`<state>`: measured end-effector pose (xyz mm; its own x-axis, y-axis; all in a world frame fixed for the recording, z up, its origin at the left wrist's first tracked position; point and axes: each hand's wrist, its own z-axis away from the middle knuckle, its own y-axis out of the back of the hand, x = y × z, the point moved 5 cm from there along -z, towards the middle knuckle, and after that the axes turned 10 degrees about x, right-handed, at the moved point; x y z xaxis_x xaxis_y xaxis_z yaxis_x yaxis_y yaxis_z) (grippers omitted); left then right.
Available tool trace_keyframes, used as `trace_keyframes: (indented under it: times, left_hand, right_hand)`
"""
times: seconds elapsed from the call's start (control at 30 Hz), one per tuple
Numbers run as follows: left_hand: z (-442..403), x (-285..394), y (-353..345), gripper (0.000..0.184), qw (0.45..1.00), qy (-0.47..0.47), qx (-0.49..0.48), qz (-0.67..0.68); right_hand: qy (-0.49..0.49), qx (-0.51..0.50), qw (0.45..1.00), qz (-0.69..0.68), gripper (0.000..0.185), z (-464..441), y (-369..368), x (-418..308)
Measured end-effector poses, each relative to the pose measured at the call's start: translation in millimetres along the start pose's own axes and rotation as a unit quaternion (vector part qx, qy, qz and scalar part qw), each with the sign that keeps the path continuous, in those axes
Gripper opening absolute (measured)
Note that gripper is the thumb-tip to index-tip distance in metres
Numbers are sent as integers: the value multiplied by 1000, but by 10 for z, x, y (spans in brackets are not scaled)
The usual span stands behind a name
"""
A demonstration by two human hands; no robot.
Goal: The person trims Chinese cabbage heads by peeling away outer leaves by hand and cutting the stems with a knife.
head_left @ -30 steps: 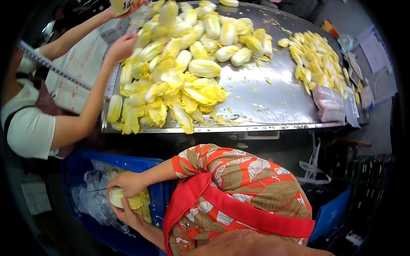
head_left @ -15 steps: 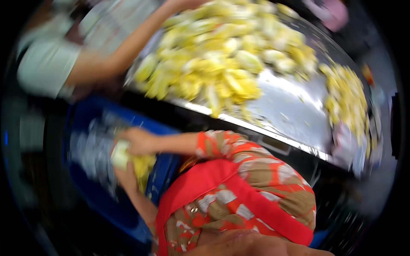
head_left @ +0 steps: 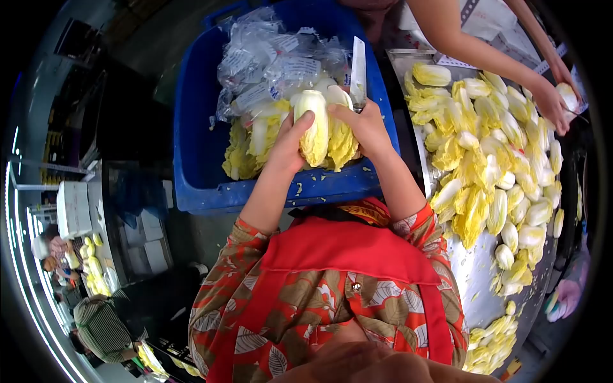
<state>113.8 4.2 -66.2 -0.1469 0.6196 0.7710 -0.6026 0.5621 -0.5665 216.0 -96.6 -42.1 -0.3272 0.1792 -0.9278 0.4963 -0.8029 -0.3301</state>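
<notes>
A small, pale yellow napa cabbage (head_left: pixel 312 131) stands upright over the blue bin, white base uppermost. My left hand (head_left: pixel 285 147) is wrapped round its left side, with the thumb across the front. Close on its right is a yellow cabbage leaf (head_left: pixel 342 143), with my right thumb pressed on its white part. My right hand (head_left: pixel 368 131) also holds a knife (head_left: pixel 358 71), its broad blade pointing away from me; the handle is mostly hidden. Loose yellow leaves (head_left: pixel 257 137) lie in the bin beside my left hand.
Clear plastic wrappers (head_left: pixel 271 64) fill the far part of the blue bin (head_left: pixel 191 153). On the right, a metal table (head_left: pixel 476 271) bears many cabbages. A co-worker's hands (head_left: pixel 554 105) handle a cabbage beyond it. Other people (head_left: pixel 108 325) work at the left.
The view has swung round, bringing the bin in front of me and the table to my right. My hands stay over the bin with a cabbage; the earlier frame is blurred.
</notes>
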Motion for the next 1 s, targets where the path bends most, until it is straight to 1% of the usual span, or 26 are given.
trace_keyframes:
  times: [0.03,0.1,0.13,0.2,0.33,0.4,0.5,0.63,0.73,0.8,0.83,0.9,0.93,1.0]
  left_hand:
    - [3,11,-4,48,1000,-3,6,2]
    - [6,51,-32,48,1000,-11,14,17]
    - [4,63,-46,48,1000,-14,17,18]
    - [11,117,-66,48,996,-64,24,-54]
    - [5,137,-54,47,997,-62,29,-34]
    - [-30,131,-32,48,993,-101,20,-62]
    - [-55,147,45,47,993,-102,21,-63]
    - [-56,172,62,47,990,-109,21,-82]
    - [-24,154,12,48,994,-86,33,-54]
    - [-21,156,0,54,987,-130,28,-88]
    - [-26,145,0,54,987,-130,26,-88]
    - [5,202,-39,60,950,-238,23,-201]
    - [29,215,-69,60,949,-238,22,-203]
    - [58,240,-91,64,934,-256,28,-247]
  right_hand:
    - [-3,-6,1000,2,44,15,-19,3]
    - [69,-24,994,76,50,32,-44,-52]
    - [68,-28,994,77,50,24,-57,-35]
    - [120,-71,985,106,59,35,-120,-35]
    - [135,-113,975,136,65,-4,-126,-74]
    - [105,-130,977,136,66,-15,-137,-71]
    - [100,-130,980,110,66,-59,-165,26]
    - [105,-129,979,120,66,-56,-171,37]
    - [138,-114,980,87,64,-19,-133,-35]
    - [159,-86,973,143,62,-9,-134,-31]
    - [160,-85,973,143,62,6,-148,-36]
    - [172,-49,966,187,59,32,-143,-56]
    - [172,-48,966,185,59,43,-142,-51]
    - [205,-19,963,177,57,36,-114,-5]
